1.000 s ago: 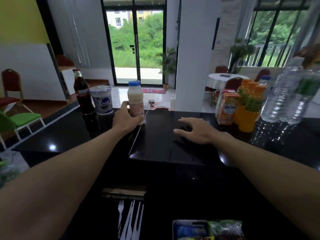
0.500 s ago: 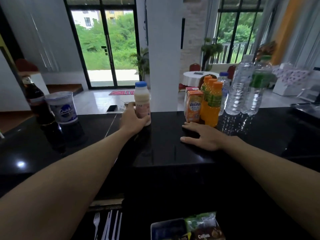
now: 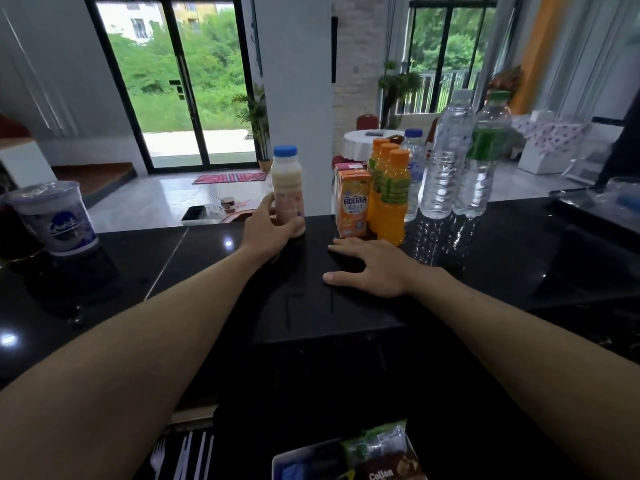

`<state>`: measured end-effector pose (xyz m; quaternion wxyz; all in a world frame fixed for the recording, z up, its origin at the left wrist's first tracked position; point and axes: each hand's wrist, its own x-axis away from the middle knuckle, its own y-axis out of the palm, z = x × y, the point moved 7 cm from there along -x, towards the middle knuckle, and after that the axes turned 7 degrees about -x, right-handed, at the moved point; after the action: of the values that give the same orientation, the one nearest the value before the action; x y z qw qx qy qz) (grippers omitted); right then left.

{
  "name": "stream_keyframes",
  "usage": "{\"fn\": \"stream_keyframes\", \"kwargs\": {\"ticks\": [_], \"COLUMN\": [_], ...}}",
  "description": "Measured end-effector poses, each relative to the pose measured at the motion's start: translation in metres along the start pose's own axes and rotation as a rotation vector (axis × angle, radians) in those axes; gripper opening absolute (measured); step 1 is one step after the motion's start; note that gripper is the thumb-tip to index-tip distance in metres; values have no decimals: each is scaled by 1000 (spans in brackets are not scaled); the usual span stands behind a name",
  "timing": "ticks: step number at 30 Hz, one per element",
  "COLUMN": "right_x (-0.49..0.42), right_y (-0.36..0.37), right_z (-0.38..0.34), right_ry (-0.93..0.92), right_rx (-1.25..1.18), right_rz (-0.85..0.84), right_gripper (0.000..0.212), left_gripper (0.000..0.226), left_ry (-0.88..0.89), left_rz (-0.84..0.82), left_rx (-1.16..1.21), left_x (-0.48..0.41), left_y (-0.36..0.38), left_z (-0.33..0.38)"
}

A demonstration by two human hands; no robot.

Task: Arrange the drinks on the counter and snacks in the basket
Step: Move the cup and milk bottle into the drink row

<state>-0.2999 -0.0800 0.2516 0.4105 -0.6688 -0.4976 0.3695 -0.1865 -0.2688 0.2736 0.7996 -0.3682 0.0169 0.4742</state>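
Note:
My left hand point(image 3: 268, 228) grips the base of a cream milk bottle point(image 3: 286, 187) with a blue cap, standing upright on the black counter point(image 3: 485, 265). Just to its right stand an orange juice carton point(image 3: 353, 202), three orange juice bottles point(image 3: 391, 199) and clear water bottles point(image 3: 446, 157). My right hand point(image 3: 370, 268) lies flat on the counter, fingers spread, just in front of the carton. A white basket point(image 3: 277, 460) with snack packs point(image 3: 384, 455) shows at the bottom edge.
A lidded blue-and-white cup point(image 3: 57, 218) stands at the far left beside a dark bottle cut off by the frame edge. White plastic forks point(image 3: 183, 455) lie below the counter at the bottom left. A dark tray point(image 3: 595, 206) sits at the far right.
The milk bottle in my left hand has slid right along the counter, toward the juice carton. My right hand stays flat on the counter. The view has turned right.

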Motion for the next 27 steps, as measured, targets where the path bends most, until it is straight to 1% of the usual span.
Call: {"fn": "stream_keyframes", "kwargs": {"ticks": [3, 7, 9, 13, 16, 18, 24, 27], "right_x": [0, 1, 1, 2, 2, 2, 3, 3], "right_y": [-1, -1, -1, -2, -2, -1, -2, -4], "right_z": [1, 1, 0, -1, -1, -1, -1, -3], "right_ry": [5, 0, 3, 11, 16, 17, 17, 14], "right_rx": [-15, -22, -28, -49, -57, -60, -60, -71], "right_rz": [8, 18, 23, 32, 32, 34, 33, 41], "right_gripper": [98, 96, 96, 95, 96, 96, 94, 90], "left_gripper": [69, 71, 69, 60, 55, 58, 57, 54], "left_ry": [9, -10, -17, -60, -58, -36, 34, 20], "left_rz": [6, 52, 54, -27, -76, -109, -83, -122], "left_rx": [8, -80, -87, -1, -17, -32, -63, 6], "left_x": [-3, -4, -6, -12, -16, -19, -27, -30], "left_y": [2, 0, 0, 10, 20, 24, 32, 38], "left_z": [0, 2, 1, -1, 3, 7, 13, 9]}}
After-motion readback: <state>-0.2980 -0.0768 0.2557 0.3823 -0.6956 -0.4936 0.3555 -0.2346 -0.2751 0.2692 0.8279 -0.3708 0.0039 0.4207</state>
